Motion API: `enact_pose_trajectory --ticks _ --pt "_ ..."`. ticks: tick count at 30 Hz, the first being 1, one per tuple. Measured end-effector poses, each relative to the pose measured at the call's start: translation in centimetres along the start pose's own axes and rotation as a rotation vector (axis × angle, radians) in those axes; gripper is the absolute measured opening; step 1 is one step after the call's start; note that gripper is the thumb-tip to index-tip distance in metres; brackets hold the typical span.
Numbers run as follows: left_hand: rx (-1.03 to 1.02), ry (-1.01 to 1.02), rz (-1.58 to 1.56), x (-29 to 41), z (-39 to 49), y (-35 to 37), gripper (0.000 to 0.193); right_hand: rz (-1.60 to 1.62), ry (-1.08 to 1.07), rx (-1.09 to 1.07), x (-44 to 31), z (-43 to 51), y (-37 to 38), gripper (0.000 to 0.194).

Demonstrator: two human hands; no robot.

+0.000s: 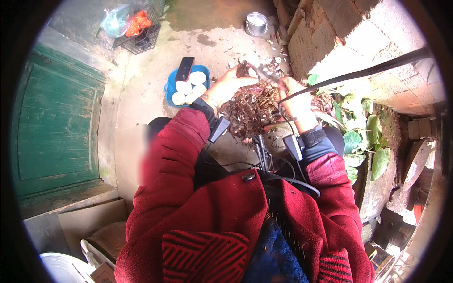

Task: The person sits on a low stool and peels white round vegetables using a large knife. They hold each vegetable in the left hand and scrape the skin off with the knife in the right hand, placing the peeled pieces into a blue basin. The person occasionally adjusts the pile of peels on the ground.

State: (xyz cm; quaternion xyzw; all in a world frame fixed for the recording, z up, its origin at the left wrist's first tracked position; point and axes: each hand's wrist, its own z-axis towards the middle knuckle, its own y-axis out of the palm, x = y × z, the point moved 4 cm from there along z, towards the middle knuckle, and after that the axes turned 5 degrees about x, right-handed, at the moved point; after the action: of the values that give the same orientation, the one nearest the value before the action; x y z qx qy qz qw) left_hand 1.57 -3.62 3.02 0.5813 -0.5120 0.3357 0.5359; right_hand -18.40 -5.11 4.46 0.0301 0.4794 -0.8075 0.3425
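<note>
My left hand (226,86) grips a dark brown, rough-skinned corm (242,69), apparently taro. In my right hand (296,99) is a knife whose blurred metal blade (266,73) points towards the corm. Whether the blade touches it I cannot tell. Below both hands lies a heap of brown fibrous roots and peelings (247,109). Left of my left hand, a blue plastic basin (169,88) holds several peeled white corms (197,78). A smartphone (184,69) rests across the basin's far left rim.
Green-leaved stalks (352,141) lie on the right by a brick wall (339,42). A metal pail (257,24) stands ahead; pale scraps dot the concrete floor. At the far left are a black crate (141,39) with plastic bags and a green door (58,120). A black strap (357,73) crosses near my right hand.
</note>
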Motion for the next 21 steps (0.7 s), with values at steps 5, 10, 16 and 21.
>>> enact_pose_trajectory --ticks 5,10,16,21 --pt "0.044 0.078 -0.114 -1.9 0.6 -1.0 0.023 0.057 -0.173 0.001 -2.5 -1.1 0.6 0.006" --pt "0.022 0.134 -0.019 -3.1 1.8 -1.7 0.026 0.031 -0.164 0.030 -2.5 -1.6 1.8 0.009" --pt "0.078 0.112 0.122 -3.1 2.3 -1.0 0.030 -0.036 -0.022 -0.161 -0.2 -1.5 3.3 0.012" --pt "0.183 0.058 0.080 -4.3 2.5 -0.7 0.031 -0.119 0.106 -0.346 1.3 -1.6 4.3 0.016"
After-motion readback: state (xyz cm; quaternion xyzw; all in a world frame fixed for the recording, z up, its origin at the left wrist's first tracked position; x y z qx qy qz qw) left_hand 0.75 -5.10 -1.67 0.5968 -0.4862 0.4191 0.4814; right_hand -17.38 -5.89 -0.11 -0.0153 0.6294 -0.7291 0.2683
